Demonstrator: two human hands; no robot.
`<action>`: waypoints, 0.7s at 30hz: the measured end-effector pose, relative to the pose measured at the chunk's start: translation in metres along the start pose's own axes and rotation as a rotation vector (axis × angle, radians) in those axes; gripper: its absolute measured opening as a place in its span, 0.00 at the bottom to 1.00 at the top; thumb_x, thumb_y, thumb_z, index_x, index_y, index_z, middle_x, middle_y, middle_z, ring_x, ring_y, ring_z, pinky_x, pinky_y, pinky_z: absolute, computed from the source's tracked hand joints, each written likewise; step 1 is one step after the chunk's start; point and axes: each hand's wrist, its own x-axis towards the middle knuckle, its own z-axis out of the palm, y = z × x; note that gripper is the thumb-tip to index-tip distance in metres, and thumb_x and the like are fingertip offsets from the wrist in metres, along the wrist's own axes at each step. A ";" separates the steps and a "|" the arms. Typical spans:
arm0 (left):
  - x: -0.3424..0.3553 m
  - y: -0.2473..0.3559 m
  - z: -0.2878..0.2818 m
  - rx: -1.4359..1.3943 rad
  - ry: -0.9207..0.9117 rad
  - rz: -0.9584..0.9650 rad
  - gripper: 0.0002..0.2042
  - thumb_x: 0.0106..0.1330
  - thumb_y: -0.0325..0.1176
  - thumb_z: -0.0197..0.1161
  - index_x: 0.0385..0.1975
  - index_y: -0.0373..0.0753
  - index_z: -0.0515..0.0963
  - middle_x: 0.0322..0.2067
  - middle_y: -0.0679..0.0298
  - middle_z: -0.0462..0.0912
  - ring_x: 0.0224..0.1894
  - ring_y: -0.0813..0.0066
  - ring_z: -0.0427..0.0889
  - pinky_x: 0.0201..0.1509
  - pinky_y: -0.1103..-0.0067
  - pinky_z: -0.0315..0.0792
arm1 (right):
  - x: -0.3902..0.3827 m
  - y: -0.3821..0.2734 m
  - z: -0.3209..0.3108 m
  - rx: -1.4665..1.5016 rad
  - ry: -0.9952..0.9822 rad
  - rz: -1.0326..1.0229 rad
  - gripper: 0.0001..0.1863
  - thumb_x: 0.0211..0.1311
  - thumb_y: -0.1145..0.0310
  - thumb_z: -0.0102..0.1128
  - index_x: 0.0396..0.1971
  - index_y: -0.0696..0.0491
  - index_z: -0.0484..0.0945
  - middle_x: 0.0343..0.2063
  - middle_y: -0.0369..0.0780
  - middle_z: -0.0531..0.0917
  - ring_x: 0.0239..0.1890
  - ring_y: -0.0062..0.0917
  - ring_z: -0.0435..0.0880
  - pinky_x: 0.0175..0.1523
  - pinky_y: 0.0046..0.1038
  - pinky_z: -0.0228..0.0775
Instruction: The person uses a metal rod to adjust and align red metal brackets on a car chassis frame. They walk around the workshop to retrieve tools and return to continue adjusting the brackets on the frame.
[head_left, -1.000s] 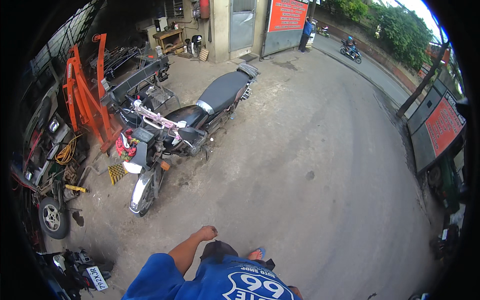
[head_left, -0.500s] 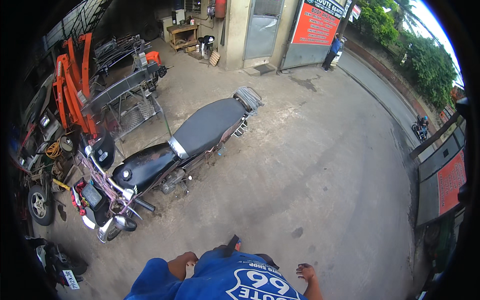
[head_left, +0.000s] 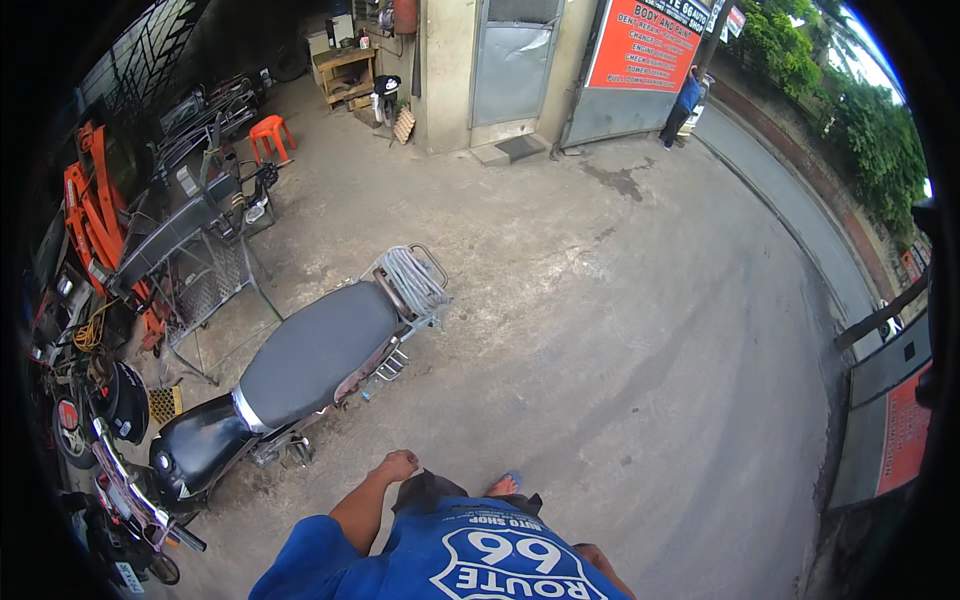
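My left hand [head_left: 398, 464] swings forward at my left side, its fingers curled in and no object showing in them. Only a small part of my right hand [head_left: 592, 553] shows beside my blue shirt [head_left: 500, 555]; its fingers are hidden. Nearest to my left hand stands a motorcycle [head_left: 318, 345] with a long dark seat, a black tank and a rear rack [head_left: 412, 280] wound with grey rope or tubing. Neither hand touches it. My sandalled foot [head_left: 505, 485] is in front of me on the concrete.
Orange lifting equipment [head_left: 95, 215] and a metal frame [head_left: 205, 280] crowd the left. Farther back are an orange stool [head_left: 270, 135] and a wooden bench [head_left: 343, 77]. A person in blue [head_left: 684, 108] stands by the gate [head_left: 630, 118], near the road [head_left: 770, 165].
I have moved forward past the motorcycle, which now sits lower and farther left in view. My left hand has swung forward; my right hand has dropped back, mostly behind my shirt.
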 end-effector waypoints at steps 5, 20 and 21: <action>0.080 0.092 -0.048 -0.164 0.164 -0.032 0.17 0.65 0.41 0.59 0.49 0.40 0.81 0.47 0.55 0.85 0.50 0.62 0.83 0.57 0.70 0.75 | 0.000 -0.315 -0.192 -0.033 0.412 -0.422 0.15 0.68 0.64 0.53 0.50 0.55 0.76 0.36 0.43 0.84 0.34 0.32 0.82 0.35 0.36 0.73; 0.460 0.343 -0.379 -0.175 0.215 0.300 0.17 0.67 0.41 0.58 0.50 0.38 0.78 0.46 0.51 0.84 0.51 0.57 0.82 0.56 0.68 0.75 | 0.158 -0.680 -0.191 -0.185 -0.087 0.001 0.18 0.69 0.59 0.56 0.54 0.51 0.75 0.45 0.41 0.84 0.45 0.35 0.84 0.45 0.44 0.75; 0.486 0.341 -0.397 -0.182 0.229 0.275 0.17 0.67 0.41 0.59 0.50 0.38 0.78 0.46 0.51 0.84 0.51 0.56 0.82 0.57 0.68 0.74 | 0.173 -0.700 -0.188 -0.193 -0.078 0.041 0.18 0.69 0.59 0.56 0.54 0.51 0.75 0.46 0.42 0.84 0.46 0.35 0.84 0.46 0.44 0.74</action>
